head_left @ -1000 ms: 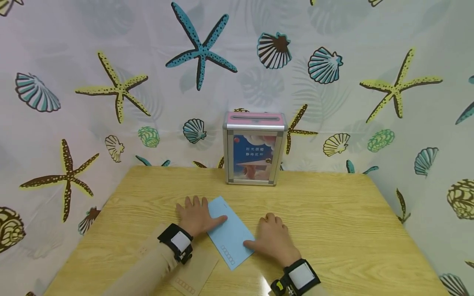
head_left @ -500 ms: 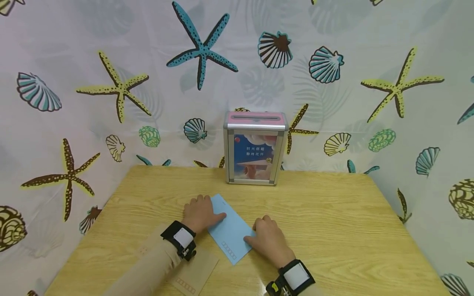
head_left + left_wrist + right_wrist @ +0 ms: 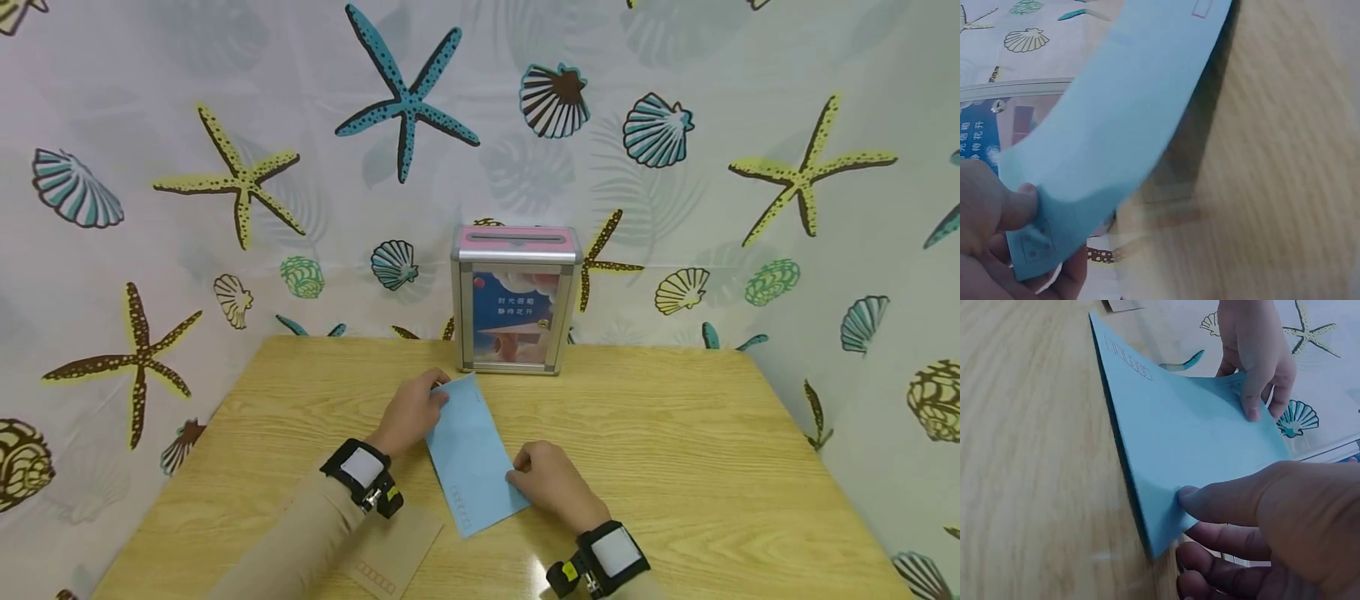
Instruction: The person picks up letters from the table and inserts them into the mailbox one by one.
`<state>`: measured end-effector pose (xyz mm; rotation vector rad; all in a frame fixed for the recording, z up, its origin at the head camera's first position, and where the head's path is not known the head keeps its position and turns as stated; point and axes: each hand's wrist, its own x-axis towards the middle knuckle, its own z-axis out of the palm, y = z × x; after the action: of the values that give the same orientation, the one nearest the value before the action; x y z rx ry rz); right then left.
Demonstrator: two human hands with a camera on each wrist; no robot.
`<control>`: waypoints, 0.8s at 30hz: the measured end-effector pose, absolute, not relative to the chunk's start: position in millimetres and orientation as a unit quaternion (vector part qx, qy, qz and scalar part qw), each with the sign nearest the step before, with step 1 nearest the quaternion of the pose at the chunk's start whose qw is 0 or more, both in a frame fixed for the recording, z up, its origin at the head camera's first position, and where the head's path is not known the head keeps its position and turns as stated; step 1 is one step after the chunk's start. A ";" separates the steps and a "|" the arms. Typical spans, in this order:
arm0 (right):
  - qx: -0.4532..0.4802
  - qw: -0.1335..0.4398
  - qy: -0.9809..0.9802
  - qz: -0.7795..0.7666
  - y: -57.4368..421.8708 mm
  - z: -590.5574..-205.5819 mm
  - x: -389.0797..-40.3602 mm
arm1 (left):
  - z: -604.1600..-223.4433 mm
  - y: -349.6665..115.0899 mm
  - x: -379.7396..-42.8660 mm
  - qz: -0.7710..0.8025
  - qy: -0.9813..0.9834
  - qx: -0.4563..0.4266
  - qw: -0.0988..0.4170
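Observation:
A light blue envelope (image 3: 472, 458) with a row of small printed boxes slants in front of me, raised off the table and bent in a curve. My left hand (image 3: 408, 415) pinches its far left corner, thumb on top and fingers beneath, as the left wrist view shows on the envelope (image 3: 1104, 125). At the near right edge my right hand (image 3: 555, 483) pinches it between thumb and fingers; in the right wrist view the thumb of that right hand (image 3: 1254, 519) presses the upper face. Under my left forearm lies a brown envelope (image 3: 393, 550), partly covered by the sleeve.
A letter box (image 3: 517, 300) with a pink slotted top and a framed picture door stands at the back of the wooden table (image 3: 660, 450). Behind it hangs a cloth (image 3: 315, 83) printed with starfish and shells.
Both hands have gone from resting on the blue envelope to pinching it. The left hand moved away from me, and the envelope turned, rose off the table and bent.

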<state>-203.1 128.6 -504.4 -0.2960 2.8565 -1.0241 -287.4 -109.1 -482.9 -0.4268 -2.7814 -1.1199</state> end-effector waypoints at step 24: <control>-0.032 -0.021 0.892 -0.450 159.0 -496.3 -206.5 | -447.1 -107.2 -291.8 -0.562 -0.815 -0.137 0.022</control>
<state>-206.5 159.0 -496.3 -0.1005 2.8402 -1.4329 -291.8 -107.2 -447.1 -0.4258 -2.5271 -1.7417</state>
